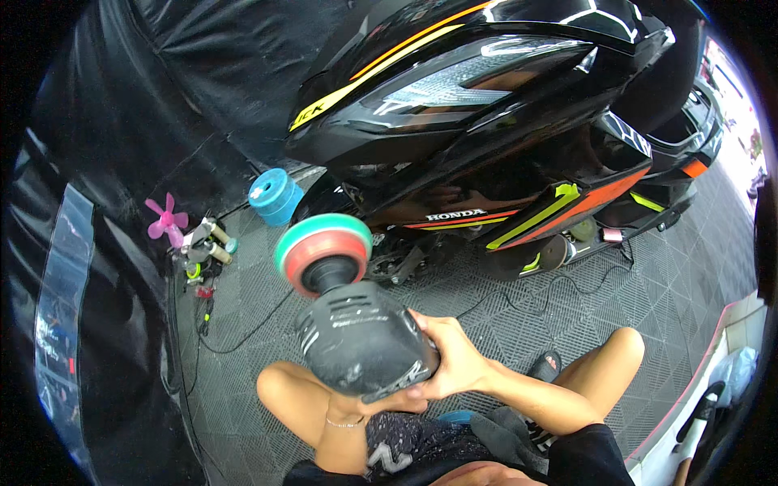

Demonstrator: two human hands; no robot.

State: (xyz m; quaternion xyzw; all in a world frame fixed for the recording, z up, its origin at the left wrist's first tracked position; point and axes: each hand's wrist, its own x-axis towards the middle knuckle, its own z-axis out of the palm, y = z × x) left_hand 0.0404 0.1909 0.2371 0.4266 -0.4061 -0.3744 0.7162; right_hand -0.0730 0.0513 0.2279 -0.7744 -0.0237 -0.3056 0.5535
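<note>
Both my hands hold a black handheld power polisher, raised above my lap. My right hand wraps round its rear end at the right. My left hand grips it from below, its fingers largely hidden by the housing. At the polisher's far end is a round pad, red with a green rim; its surface looks smeared, as if spinning. Beyond it stands a glossy black scooter with yellow and orange stripes. In this view the pad overlaps the scooter's lower edge; I cannot tell whether they touch.
Beside the scooter sits a blue tub. A pink-bladed fan and several small tools stand at left. A black cable crosses the grey patterned floor. Round pads lie below the scooter. A black curtain hangs behind.
</note>
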